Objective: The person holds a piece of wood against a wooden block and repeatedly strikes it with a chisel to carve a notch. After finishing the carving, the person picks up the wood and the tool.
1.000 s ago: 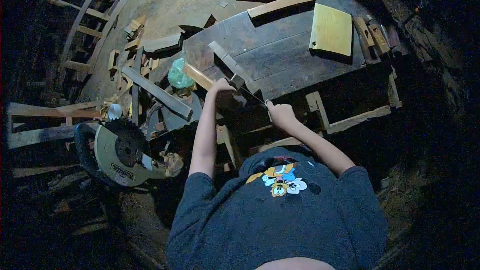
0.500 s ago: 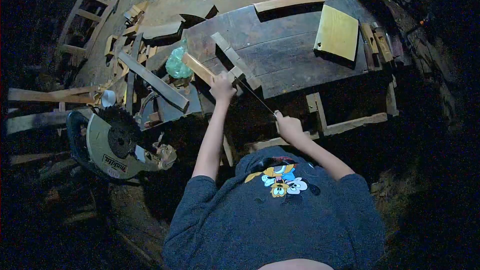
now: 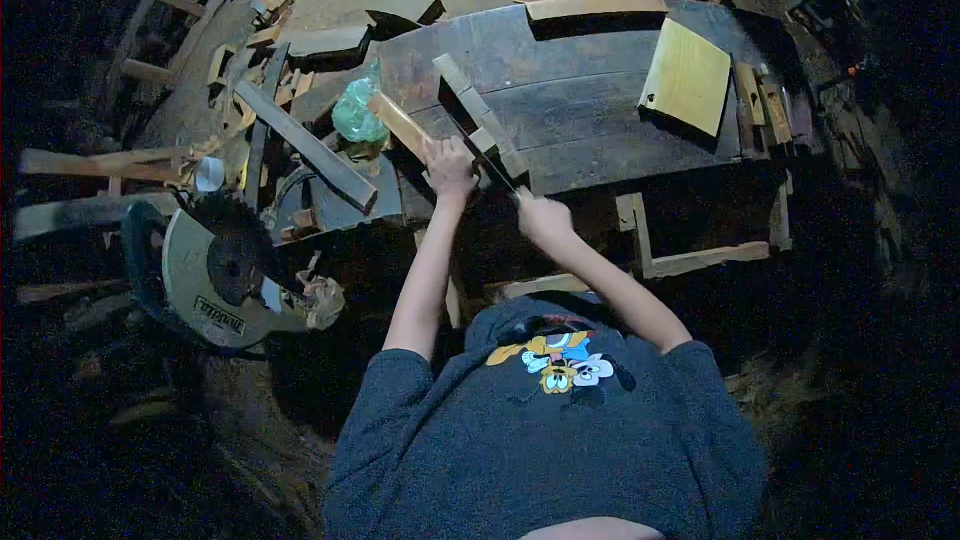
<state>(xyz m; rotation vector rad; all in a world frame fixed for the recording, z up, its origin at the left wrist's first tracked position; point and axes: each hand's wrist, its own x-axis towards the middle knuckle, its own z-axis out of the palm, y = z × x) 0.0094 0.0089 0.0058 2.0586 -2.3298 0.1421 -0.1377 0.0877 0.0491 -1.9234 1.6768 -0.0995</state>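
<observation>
Left hand (image 3: 447, 165) clenches the wooden strip (image 3: 398, 125) flat on the counter (image 3: 580, 130) edge to steady it. Right hand (image 3: 543, 218) fingers grasp the saw (image 3: 505, 181).

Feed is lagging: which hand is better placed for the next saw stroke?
Right, likely: the right hand grips the saw at the bench edge, while the left hand holds down the wood strip.

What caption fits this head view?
Left hand pins a wooden strip to the workbench; right hand grips a thin blade.
</observation>
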